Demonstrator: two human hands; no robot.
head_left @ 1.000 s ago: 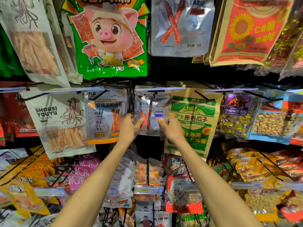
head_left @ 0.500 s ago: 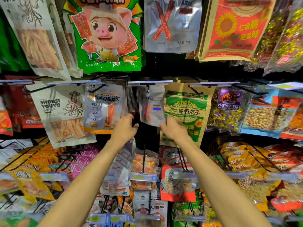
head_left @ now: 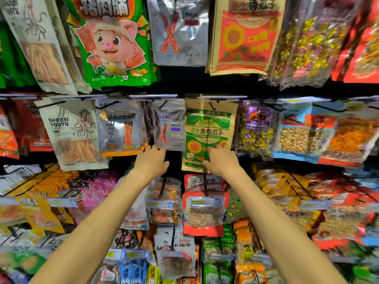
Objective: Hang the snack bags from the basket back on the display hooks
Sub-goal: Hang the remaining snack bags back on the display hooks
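Snack bag of silver-grey foil with two crossed red strips printed on its front [head_left: 169,128] hangs in the middle row of the display, its top up under a black wire hook [head_left: 163,103] and a clear price strip, between a pale bag with orange trim [head_left: 120,130] on its left and a kraft-and-green sunflower-seed bag [head_left: 208,134] on its right. It hangs flat and roughly square to its neighbours, which suggests it is already threaded on the hook and no longer needs holding. The left hand [head_left: 152,160] sits just under its lower left corner, fingers loosely spread and closed on nothing; whether the fingertips touch the foil I cannot tell. The right hand [head_left: 220,160] lies against the lower part of the sunflower-seed bag, fingers apart and gripping nothing, probably keeping that wider bag from crowding the silver one. Outward from there, the display is a dark back wall with rows of hooks above and below, packed edge to edge with overlapping bags: a green pig-printed bag [head_left: 112,44] overhead, peanuts and foil-wrapped sweets to the right, orange and red packs lower down. No basket shows, and the picture's edges are blurred.
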